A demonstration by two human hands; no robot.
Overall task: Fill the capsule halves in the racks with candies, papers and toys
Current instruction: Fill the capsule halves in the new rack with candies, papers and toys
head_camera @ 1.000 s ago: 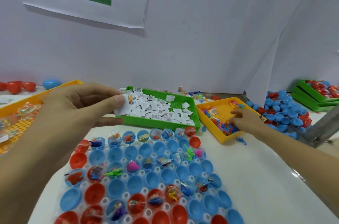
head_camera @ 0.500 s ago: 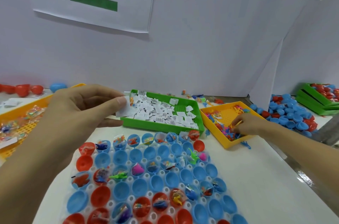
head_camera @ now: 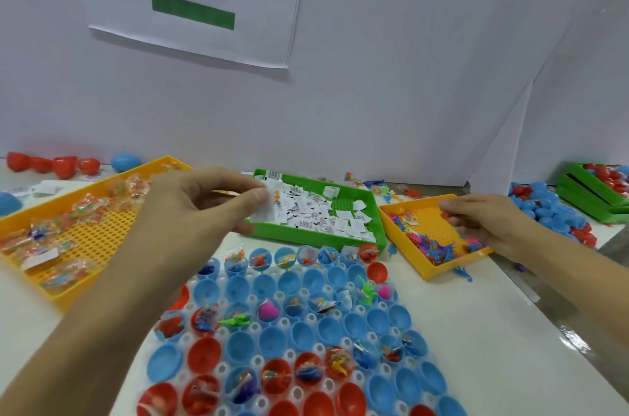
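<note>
The left hand [head_camera: 200, 201] reaches forward from the lower left, forearm slanting up across the near corner of the rack [head_camera: 289, 330], palm turned to the right. Its grip is pressed together: thumb and forefinger pinch a small stack of white paper slips [head_camera: 269, 208], held in the air just at the near left edge of the green tray [head_camera: 381, 238]. More paper slips [head_camera: 323, 221] lie loose in that tray, immediately to the right of the grip and a little beyond it.

The right hand [head_camera: 483, 218] comes in from the lower right, forearm low over the bench [head_camera: 493, 330], knuckles up, fingers curled down into the small yellow tray [head_camera: 429, 274]. The fingertips are drawn close together at the far side of that tray, but whether they hold anything cannot be told. The small coloured toys [head_camera: 432, 247] are heaped just below and to the left of this grip, along the tray's near edge.

The capsule halves [head_camera: 299, 335], blue and red, stand open-side up in the rack, below and between the two grips. Some hold toys, candy or paper; many blue ones show bare insides. Wrapped candies [head_camera: 81, 208] lie in the large yellow tray [head_camera: 85, 245], to the left of the left grip and lower.
</note>
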